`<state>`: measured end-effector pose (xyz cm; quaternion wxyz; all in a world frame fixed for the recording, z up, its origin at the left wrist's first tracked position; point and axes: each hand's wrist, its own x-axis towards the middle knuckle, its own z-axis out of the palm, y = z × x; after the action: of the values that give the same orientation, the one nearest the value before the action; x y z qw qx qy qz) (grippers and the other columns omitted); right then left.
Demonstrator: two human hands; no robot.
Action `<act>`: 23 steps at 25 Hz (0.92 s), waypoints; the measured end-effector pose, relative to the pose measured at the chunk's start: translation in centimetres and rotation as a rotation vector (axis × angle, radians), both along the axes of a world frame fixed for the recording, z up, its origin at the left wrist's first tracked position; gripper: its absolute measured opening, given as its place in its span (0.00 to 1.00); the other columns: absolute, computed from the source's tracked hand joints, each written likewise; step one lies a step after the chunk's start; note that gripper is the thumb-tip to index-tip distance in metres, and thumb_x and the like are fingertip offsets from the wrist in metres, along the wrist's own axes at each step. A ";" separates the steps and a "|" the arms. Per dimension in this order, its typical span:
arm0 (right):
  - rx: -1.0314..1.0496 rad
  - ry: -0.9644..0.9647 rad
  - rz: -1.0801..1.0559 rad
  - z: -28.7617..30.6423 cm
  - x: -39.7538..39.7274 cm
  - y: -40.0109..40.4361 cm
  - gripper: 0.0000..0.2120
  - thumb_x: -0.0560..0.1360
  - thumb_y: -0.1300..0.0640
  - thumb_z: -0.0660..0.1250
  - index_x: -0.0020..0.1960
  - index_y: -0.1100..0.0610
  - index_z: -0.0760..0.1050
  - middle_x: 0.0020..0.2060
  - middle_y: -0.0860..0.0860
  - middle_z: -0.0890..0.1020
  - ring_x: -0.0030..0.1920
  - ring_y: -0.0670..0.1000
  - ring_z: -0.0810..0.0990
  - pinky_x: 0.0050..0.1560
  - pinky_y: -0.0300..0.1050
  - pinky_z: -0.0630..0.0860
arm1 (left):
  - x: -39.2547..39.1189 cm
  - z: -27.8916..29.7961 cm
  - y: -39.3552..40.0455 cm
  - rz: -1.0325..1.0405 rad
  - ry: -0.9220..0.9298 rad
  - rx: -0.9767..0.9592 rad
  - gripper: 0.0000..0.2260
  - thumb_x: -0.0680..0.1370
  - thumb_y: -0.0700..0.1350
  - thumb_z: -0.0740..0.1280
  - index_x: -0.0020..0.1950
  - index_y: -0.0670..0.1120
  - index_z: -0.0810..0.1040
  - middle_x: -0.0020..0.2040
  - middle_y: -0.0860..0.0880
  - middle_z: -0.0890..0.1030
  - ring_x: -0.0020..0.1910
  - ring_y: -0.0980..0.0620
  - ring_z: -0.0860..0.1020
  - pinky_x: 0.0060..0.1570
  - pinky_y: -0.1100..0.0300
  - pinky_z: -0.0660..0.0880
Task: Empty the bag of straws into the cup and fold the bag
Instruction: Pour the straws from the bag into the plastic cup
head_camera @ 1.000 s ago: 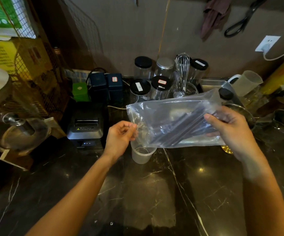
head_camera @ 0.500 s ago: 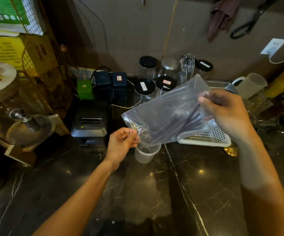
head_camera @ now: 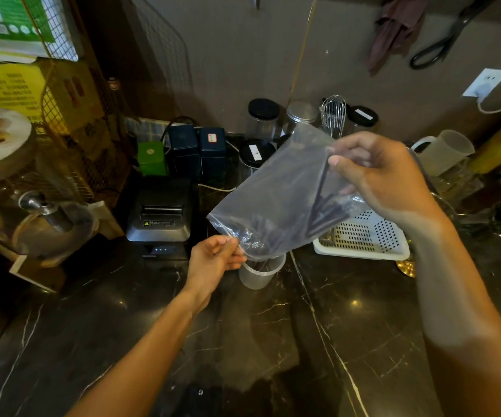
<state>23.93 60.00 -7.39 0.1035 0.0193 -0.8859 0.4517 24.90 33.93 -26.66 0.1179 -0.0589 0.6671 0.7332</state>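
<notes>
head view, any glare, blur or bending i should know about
Head view: small ceiling-light glints on the dark marble counter; wide-angle bending at the edges; the right hand is slightly soft, the clear bag hazy over the dark straws.

A clear plastic bag [head_camera: 279,200] is held tilted in the air, its closed end raised to the right and its open mouth lowered to the left, directly over the cup [head_camera: 259,270]. Dark straws [head_camera: 323,212] are seen inside it, slanting towards the mouth. The translucent cup is stood upright on the dark marble counter, with some dark straw ends visible inside it.
</notes>
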 end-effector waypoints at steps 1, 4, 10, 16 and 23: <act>0.007 -0.003 0.027 0.4 -0.1 -0.3 0.06 0.82 0.58 0.69 0.58 0.56 0.81 0.52 0.51 0.86 0.52 0.48 0.86 0.40 0.41 0.85 | 0.0 -0.1 0.0 0.009 -0.018 0.014 0.10 0.83 0.44 0.68 0.50 0.38 0.83 0.46 0.39 0.87 0.47 0.42 0.88 0.49 0.56 0.85; 0.119 0.082 0.067 1.2 -0.3 -1.3 0.06 0.83 0.59 0.68 0.54 0.56 0.84 0.47 0.51 0.87 0.47 0.48 0.86 0.40 0.36 0.83 | 0.3 -0.3 0.1 0.035 -0.044 0.041 0.10 0.83 0.43 0.67 0.50 0.38 0.83 0.47 0.38 0.87 0.46 0.43 0.87 0.48 0.55 0.85; 0.245 0.218 0.068 2.3 -0.3 -2.6 0.08 0.83 0.57 0.69 0.59 0.51 0.85 0.46 0.42 0.86 0.49 0.39 0.85 0.52 0.35 0.80 | 0.7 -0.2 -0.1 0.043 0.000 0.064 0.11 0.83 0.43 0.66 0.52 0.35 0.82 0.47 0.37 0.87 0.47 0.42 0.87 0.48 0.57 0.84; 0.257 0.192 0.025 3.0 -0.1 -3.3 0.08 0.83 0.56 0.68 0.58 0.51 0.86 0.45 0.42 0.85 0.48 0.37 0.83 0.50 0.35 0.80 | 0.4 0.1 0.1 0.081 0.027 0.065 0.10 0.83 0.43 0.67 0.53 0.36 0.81 0.46 0.36 0.86 0.43 0.47 0.87 0.46 0.59 0.84; 0.254 0.184 -0.046 4.3 0.2 -2.7 0.08 0.82 0.56 0.69 0.55 0.51 0.87 0.43 0.42 0.85 0.45 0.40 0.82 0.51 0.43 0.82 | 0.0 1.1 0.3 0.058 0.117 0.038 0.09 0.84 0.42 0.66 0.54 0.37 0.81 0.46 0.37 0.86 0.45 0.46 0.86 0.48 0.59 0.84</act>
<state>24.16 57.25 -3.10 0.1911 0.0531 -0.9229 0.3300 24.94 34.22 -25.55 0.0585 -0.0328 0.6570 0.7509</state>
